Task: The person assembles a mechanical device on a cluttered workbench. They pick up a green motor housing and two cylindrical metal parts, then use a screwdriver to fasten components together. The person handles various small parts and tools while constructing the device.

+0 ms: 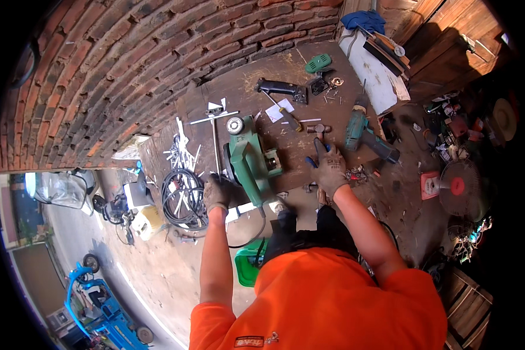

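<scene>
Head view shows the green power tool [248, 157] on the worktop [230, 90] between both gloved hands, the left hand [216, 194] just beside its left side, grip impossible to tell, the right hand [331, 170], fingers parted, well to its right near a small metal piece [318, 128].

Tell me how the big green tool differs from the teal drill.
The big green tool is bulkier than the teal drill. A cord leaves the big green tool; none shows on the teal drill. The big green tool is nearer the left hand, the teal drill nearer the right hand. Both rest on the brown tabletop.
</scene>
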Motion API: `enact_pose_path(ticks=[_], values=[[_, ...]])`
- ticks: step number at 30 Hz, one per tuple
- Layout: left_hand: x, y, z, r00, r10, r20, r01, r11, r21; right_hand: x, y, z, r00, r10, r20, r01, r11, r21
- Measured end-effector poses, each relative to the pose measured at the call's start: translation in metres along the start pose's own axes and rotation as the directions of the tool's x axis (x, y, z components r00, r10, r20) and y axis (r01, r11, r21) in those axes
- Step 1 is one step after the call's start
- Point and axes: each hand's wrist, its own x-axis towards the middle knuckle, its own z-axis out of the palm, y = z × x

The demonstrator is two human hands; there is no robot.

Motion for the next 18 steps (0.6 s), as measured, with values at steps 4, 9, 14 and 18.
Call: enact_pose_path(ticks=[4,9,14,18], values=[[0.012,0.004,-0.031,0.97,-0.121,0.211,0.24,0.613,-0.753,0.051,-0.027,-0.007,0.976,-0.169,-0.138,0.154,0.981,-0.116],[-0.029,-0.013,-0.058,0.993,-0.119,0.026,0.085,0.522,-0.849,0.115,-0.045,0.002,0.959,-0.264,0.101,0.282,0.915,-0.289],[-0.11,-0.001,-0.114,0.706,0.537,-0.462,-0.601,0.799,0.011,0.138,-0.019,-0.014,0.972,-0.231,0.047,0.234,0.931,-0.28],[-0.17,0.043,-0.143,0.992,0.124,-0.025,-0.073,0.401,-0.913,0.142,0.005,-0.037,0.98,-0.19,-0.05,0.168,0.941,-0.294]])
